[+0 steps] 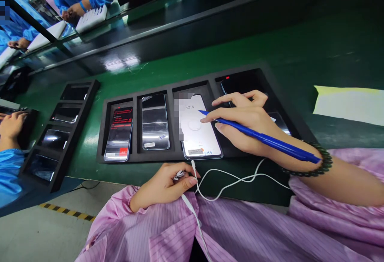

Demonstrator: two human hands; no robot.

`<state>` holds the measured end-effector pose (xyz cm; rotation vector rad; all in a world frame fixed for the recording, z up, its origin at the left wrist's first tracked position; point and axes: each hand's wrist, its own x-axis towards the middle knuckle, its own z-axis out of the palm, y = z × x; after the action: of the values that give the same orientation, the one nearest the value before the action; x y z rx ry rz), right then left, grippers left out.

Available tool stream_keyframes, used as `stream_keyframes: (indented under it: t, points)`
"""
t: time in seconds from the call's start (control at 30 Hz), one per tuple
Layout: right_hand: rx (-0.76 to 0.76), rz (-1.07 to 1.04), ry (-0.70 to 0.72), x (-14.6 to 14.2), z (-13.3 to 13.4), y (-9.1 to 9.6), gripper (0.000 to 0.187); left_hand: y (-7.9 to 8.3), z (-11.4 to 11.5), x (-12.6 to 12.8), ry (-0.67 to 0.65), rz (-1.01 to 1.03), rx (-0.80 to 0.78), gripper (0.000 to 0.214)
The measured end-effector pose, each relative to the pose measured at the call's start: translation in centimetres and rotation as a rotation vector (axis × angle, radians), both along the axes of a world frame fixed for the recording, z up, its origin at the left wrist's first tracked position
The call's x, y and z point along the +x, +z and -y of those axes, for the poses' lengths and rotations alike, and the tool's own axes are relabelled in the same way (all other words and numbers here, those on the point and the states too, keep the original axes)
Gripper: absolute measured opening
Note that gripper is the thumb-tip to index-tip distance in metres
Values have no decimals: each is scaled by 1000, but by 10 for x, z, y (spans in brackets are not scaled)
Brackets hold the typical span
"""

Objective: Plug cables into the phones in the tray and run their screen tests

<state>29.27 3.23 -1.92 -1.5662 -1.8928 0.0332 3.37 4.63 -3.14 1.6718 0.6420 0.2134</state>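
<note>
A black foam tray [171, 88] on the green belt holds several phones in slots. The third phone [201, 142] has a lit white screen, and a white earphone cable [237, 180] is plugged into its bottom edge. My right hand [243, 124] is closed round a blue pen [270, 142], with the pen tip over that lit screen. My left hand [166, 186] rests at the table's near edge, fingers pinched on the white earphones of that cable. A dark bead bracelet [325, 162] circles my right wrist.
A second black tray [87, 102] with dark phones lies to the left. A pale yellow sheet [348, 102] sits at the right. Co-workers in blue sleeves [10, 166] work at the left and behind a rail, near white trays [91, 18].
</note>
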Motion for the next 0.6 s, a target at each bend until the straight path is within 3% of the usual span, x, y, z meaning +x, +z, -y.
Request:
stream_keyframes:
  t: [0.2, 0.37, 0.6]
  points:
    - [-71, 19, -101, -3, -1, 3, 31, -1, 0, 0, -25, -20, 5, 40]
    - [-130, 57, -10, 1, -1, 3, 28, -1, 0, 0, -39, -28, 8, 39]
    - [-30, 73, 30, 1, 0, 3, 30, -1, 0, 0, -44, -60, 12, 41]
